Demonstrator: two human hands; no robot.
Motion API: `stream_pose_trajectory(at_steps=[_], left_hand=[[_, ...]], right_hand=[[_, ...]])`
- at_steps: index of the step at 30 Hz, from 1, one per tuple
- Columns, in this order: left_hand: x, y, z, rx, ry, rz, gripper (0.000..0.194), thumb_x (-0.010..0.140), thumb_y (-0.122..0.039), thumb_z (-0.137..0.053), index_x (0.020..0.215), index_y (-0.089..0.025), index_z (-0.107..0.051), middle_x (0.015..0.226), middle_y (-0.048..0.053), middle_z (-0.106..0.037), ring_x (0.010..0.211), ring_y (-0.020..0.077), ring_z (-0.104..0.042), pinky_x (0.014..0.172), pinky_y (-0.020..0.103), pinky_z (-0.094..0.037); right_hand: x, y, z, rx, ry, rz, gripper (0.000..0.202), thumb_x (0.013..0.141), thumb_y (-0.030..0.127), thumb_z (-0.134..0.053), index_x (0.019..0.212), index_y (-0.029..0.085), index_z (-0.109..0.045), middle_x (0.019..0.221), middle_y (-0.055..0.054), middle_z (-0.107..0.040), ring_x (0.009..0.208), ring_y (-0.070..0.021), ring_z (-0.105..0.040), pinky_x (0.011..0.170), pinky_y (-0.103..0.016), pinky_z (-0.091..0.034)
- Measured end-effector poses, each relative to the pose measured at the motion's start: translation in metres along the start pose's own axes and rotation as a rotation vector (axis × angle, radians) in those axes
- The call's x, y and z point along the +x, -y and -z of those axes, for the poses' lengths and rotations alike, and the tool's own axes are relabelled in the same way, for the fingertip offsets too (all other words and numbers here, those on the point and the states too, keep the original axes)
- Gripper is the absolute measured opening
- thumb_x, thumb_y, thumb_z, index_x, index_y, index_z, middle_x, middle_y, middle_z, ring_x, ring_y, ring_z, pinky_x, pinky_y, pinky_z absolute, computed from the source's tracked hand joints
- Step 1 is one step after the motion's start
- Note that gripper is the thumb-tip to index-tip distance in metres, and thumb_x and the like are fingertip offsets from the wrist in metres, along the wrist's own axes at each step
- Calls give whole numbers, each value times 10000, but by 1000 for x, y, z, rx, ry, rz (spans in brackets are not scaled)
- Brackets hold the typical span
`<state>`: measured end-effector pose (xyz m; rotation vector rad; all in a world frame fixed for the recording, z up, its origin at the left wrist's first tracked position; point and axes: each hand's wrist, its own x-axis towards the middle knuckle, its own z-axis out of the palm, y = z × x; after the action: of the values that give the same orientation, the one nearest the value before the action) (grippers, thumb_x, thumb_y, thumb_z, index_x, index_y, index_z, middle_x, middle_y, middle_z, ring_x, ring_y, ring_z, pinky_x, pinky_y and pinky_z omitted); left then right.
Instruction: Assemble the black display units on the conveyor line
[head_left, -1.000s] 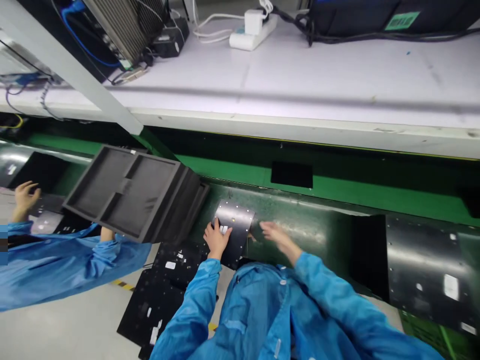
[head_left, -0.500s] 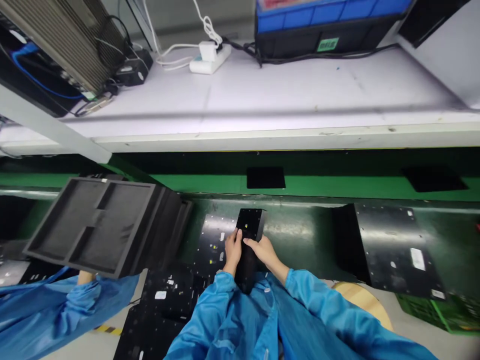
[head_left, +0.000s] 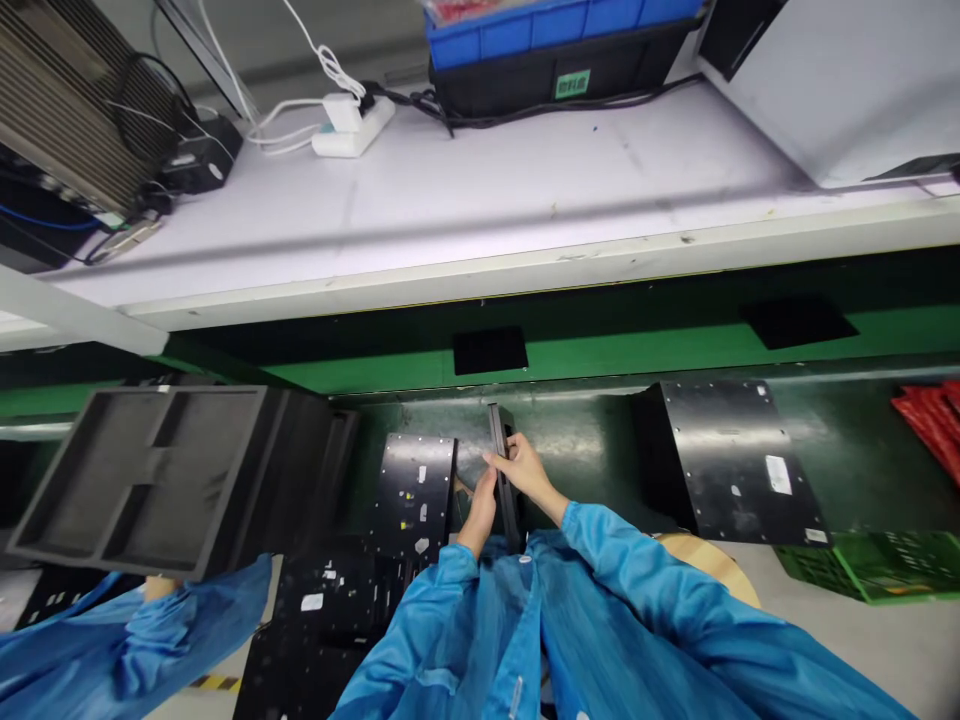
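A long, flat black casing (head_left: pixel 508 508) stands on its narrow edge in front of my blue smock, its thin side turned up toward me. My left hand (head_left: pixel 480 512) lies against its left face, fingers pressed to it. From the right, my right hand (head_left: pixel 527 468) grips the casing, thumb across the top edge and fingers on the far side. Just left of my hands lies a black metal panel (head_left: pixel 412 490) with screws and small yellow and white labels.
A stack of black foam trays (head_left: pixel 259 480) stands at left, near a co-worker's sleeve (head_left: pixel 161 620). A black metal box (head_left: pixel 739 460) sits at right, with a green crate (head_left: pixel 862 570) and red bags (head_left: pixel 934 425) beyond. A white shelf (head_left: pixel 480 210) runs above the bench.
The casing has been turned from its broad face onto its narrow edge. My left hand has shifted to its side. The view has swung to the right.
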<state>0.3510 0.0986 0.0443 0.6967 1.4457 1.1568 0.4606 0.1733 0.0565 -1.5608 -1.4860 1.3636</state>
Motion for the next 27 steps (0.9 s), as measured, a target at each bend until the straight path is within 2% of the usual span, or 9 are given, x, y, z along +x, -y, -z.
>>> stream_pose_trajectory(at_steps=[3, 6, 9, 12, 15, 18, 20, 22, 27], left_hand=[[-8, -12, 2, 181, 34, -147, 629, 1048, -625, -527, 1401, -140, -718, 1512, 172, -689, 1470, 309, -598, 1287, 435, -406], [-13, -23, -3, 395, -35, -198, 551, 1095, -548, -440, 1329, -148, -739, 1355, 171, -766, 1285, 317, -697, 1155, 426, -505], [-15, -26, -8, 589, -144, -157, 504, 1121, -461, -366, 1263, -168, -751, 1182, 153, -805, 1098, 307, -739, 1008, 394, -545], [-13, -22, -5, 733, -285, -65, 484, 1132, -422, -331, 1146, -196, -758, 1039, 131, -803, 982, 281, -735, 930, 358, -531], [-7, -19, 8, 801, -369, 20, 465, 1138, -392, -330, 1017, -212, -741, 954, 116, -786, 922, 268, -723, 873, 339, -514], [1, -19, 24, 834, -414, 114, 417, 1135, -339, -368, 991, -209, -737, 992, 132, -795, 976, 291, -738, 872, 345, -505], [5, -21, 31, 874, -465, 196, 397, 1129, -309, -386, 1002, -202, -747, 1019, 157, -800, 1018, 317, -752, 883, 358, -503], [10, -21, 33, 923, -509, 220, 396, 1128, -306, -390, 1044, -189, -758, 1019, 181, -801, 1030, 343, -763, 885, 376, -504], [22, -16, 24, 1002, -592, 163, 436, 1135, -342, -365, 1143, -167, -764, 1011, 205, -802, 995, 362, -773, 868, 396, -505]], right_hand=[[7, -7, 16, 21, 80, 152, 496, 808, 707, -778, 943, 253, -633, 809, 13, -626, 795, -213, -613, 750, -332, -487], [17, -10, 26, -23, 94, 289, 531, 795, 747, -800, 888, 257, -616, 987, -48, -660, 1016, -264, -612, 928, -386, -497], [27, -14, 21, -1, 137, 297, 557, 811, 779, -761, 842, 264, -549, 945, -34, -621, 981, -259, -576, 917, -384, -481], [34, -18, 2, 5, 129, 250, 588, 790, 783, -749, 788, 264, -473, 880, -6, -554, 907, -238, -543, 864, -365, -459], [37, -20, -17, -61, 112, 217, 582, 738, 723, -794, 756, 259, -444, 869, 4, -531, 900, -231, -535, 866, -362, -435], [36, -20, -26, -110, 121, 189, 531, 720, 646, -799, 734, 259, -435, 827, 16, -531, 871, -222, -527, 867, -359, -425], [35, -20, -24, -89, 151, 199, 490, 732, 608, -778, 729, 260, -433, 795, 28, -533, 823, -205, -518, 853, -352, -431], [31, -22, -17, -42, 171, 245, 459, 744, 590, -761, 737, 260, -442, 798, 28, -543, 802, -200, -522, 838, -351, -446], [21, -23, 0, -26, 47, 296, 422, 759, 597, -779, 861, 267, -538, 962, -45, -616, 993, -283, -587, 926, -428, -508]])
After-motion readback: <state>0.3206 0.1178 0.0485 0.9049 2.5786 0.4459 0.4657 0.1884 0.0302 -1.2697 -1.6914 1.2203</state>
